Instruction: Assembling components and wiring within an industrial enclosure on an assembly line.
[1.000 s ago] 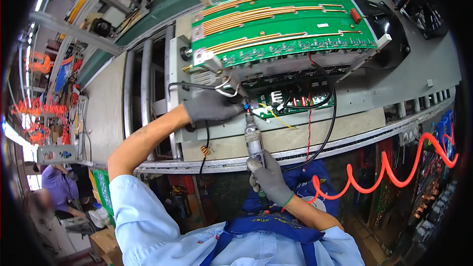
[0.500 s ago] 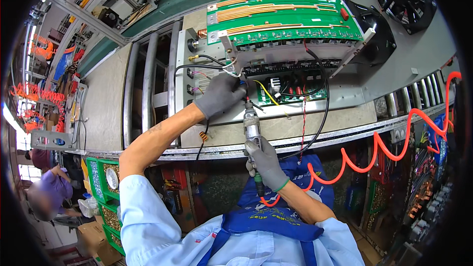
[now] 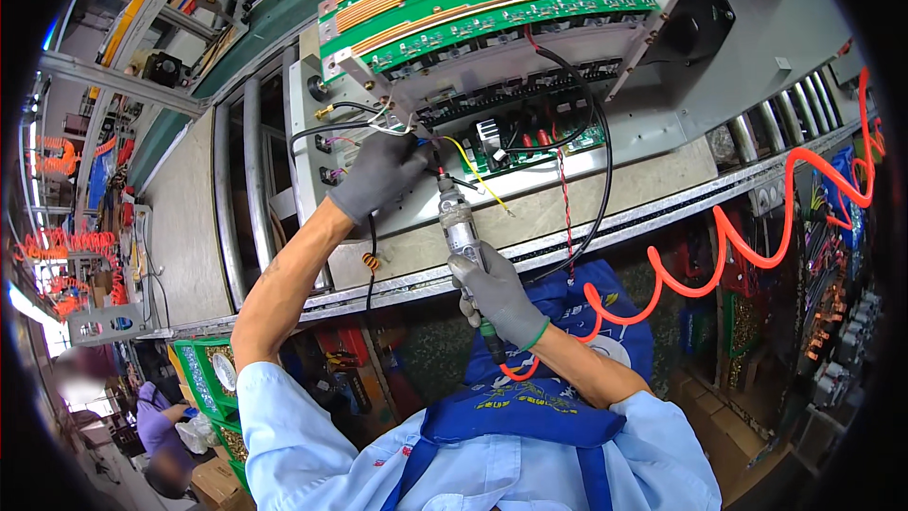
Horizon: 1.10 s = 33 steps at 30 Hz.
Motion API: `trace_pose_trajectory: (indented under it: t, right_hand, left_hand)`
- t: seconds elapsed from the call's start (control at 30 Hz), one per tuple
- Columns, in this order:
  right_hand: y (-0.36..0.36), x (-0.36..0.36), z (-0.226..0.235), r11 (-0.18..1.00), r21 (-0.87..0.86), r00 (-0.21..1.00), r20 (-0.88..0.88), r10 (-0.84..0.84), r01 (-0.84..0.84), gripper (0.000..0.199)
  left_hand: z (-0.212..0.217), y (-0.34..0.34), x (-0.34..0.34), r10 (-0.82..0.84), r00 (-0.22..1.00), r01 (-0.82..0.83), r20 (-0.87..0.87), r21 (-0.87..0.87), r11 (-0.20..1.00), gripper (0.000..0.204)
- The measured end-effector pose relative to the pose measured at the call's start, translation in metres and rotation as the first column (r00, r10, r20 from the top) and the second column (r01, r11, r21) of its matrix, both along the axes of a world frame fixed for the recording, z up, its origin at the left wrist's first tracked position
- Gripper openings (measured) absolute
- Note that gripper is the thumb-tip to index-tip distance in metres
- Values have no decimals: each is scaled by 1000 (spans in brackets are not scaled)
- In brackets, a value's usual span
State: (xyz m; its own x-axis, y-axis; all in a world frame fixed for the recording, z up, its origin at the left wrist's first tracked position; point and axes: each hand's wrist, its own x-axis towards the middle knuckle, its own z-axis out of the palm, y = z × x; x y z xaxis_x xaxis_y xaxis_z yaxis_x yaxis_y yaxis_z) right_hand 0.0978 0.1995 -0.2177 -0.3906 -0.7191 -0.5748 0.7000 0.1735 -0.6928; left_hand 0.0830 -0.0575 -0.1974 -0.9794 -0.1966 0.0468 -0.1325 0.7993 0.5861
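Observation:
My right hand (image 3: 498,297), in a grey glove with a green cuff, is wrapped round a silver air screwdriver (image 3: 459,225). The tool's tip points away from me toward the near edge of the metal chassis (image 3: 653,137). My left hand (image 3: 381,175), also grey-gloved, is closed beside that tip; its fingertips press together near several thin wires, and what they pinch is hidden. Just right of the tip a loose yellow wire (image 3: 480,177) runs over a small green circuit board (image 3: 515,153). Behind stands a large green circuit board (image 3: 492,14) with copper-coloured strips.
A coiled orange air hose (image 3: 724,227) runs from the tool off to the right. Metal rollers (image 3: 255,194) lie left of the chassis. Black fans (image 3: 676,9) are mounted at its far right. Green bins (image 3: 203,374) stand lower left, near another person (image 3: 159,426).
The whole view has turned and shifted, so the chassis sits further up and left. Both hands and the screwdriver keep about the same place against the chassis.

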Motion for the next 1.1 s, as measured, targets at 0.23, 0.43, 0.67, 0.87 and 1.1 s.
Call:
trace_pose_trajectory:
  t: [0.23,0.43,0.67,0.87,1.1]
  right_hand:
    - [-1,-1,2,1000,-7,1000,-2,10,-10,28]
    - [-1,-3,3,1000,-8,1000,3,14,-14,27]
    - [-3,-3,-3,1000,-7,1000,14,13,-13,27]
    - [-2,-2,-4,999,-36,999,34,-10,11,25]
    - [12,4,1,996,-86,985,-171,4,-19,34]
  left_hand:
    - [-1,-1,0,40,998,-40,54,-11,999,30]
    - [1,0,1,27,999,-26,41,-16,1000,30]
    - [-1,-1,-1,32,999,-32,6,39,999,28]
    - [-5,-4,-2,10,1000,-11,-21,-58,998,27]
    - [3,12,7,-13,995,-3,-98,-165,986,25]
